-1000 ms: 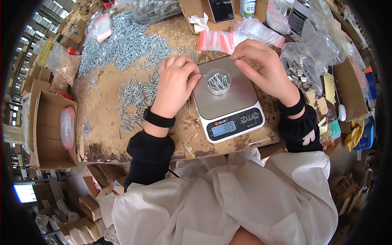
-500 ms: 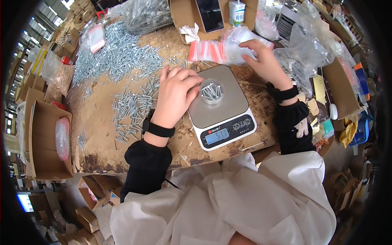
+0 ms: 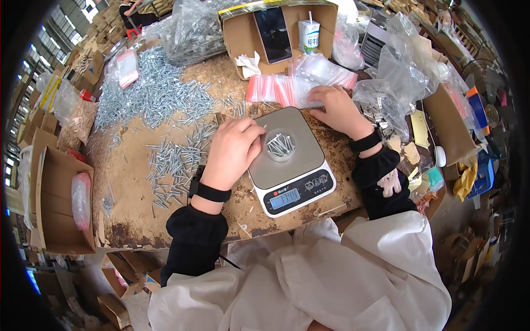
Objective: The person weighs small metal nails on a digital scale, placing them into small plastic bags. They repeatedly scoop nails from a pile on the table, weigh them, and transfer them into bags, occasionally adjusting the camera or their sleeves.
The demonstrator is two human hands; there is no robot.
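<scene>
Now reaches with the right hand (image 3: pixel 339 110) to the near edge of the clear plastic bags (image 3: pixel 270 91) with pink edges, upper centre of the frame, after hanging farther up and to the right half a second ago. Sits lower in the frame with the whole scale (image 3: pixel 304 161) as well. Keeps the left hand (image 3: pixel 234 149) close to the cup (image 3: pixel 280 156), as before.

Holds the right thumb and fingers apart, bent at the bags; cannot tell whether pressing on the plastic. Curls the left fingers toward the thumb at the left edge of the weighing plate, just beside the cup; cannot tell whether gripping anything or touching the cup's wall.

On the scale, centre of the frame: the clear round cup, upright, with silver fasteners (image 3: pixel 281 144) lying crosswise inside. Below it, on the scale's front: a lit display (image 3: pixel 285 198).

Left of the left hand: a small heap (image 3: pixel 174 165) of similar fasteners, loose on the worn table (image 3: pixel 130 190). Farther up, upper left of the frame: a far larger pile (image 3: pixel 160 91).

At the top centre, beyond the bags: a cardboard box (image 3: pixel 241 34) with a dark phone (image 3: pixel 273 36) leaning inside, beside a drink carton (image 3: pixel 309 36) with a straw. At the box's front: a crumpled tissue (image 3: pixel 248 65).
</scene>
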